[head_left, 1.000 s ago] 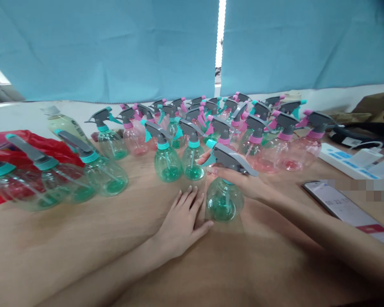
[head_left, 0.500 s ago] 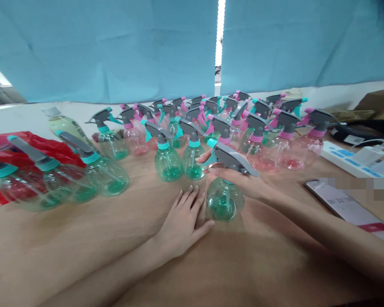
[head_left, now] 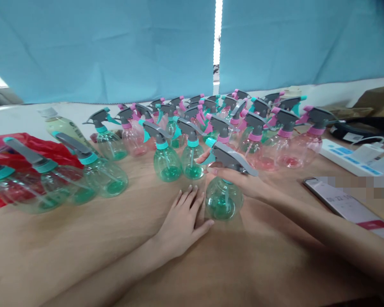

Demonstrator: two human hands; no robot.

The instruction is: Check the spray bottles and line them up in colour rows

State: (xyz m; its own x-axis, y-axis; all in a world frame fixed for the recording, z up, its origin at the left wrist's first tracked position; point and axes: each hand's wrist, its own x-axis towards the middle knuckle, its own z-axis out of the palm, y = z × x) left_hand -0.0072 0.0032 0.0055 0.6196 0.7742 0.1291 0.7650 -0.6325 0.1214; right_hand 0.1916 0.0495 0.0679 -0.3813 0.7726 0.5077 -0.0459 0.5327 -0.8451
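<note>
My right hand is closed round the neck of a green spray bottle, below its grey head. The bottle stands upright on the wooden table, its turquoise nozzle and trigger pointing left. A fingertip shows by the trigger; the other fingers are partly hidden behind the bottle. Flat on the tabletop, just left of that bottle, lies my left hand, fingers stretched out and holding nothing. Two more green spray bottles, one on the left and one on the right, stand just beyond my left hand's fingertips.
Several pink and green spray bottles crowd the back, a pink one at their right end. More green bottles stand left, before a red plastic bag and a pale bottle. A phone and power strip lie right.
The view has shifted very slightly. Both hands and the held spray bottle keep the same places on the table.
</note>
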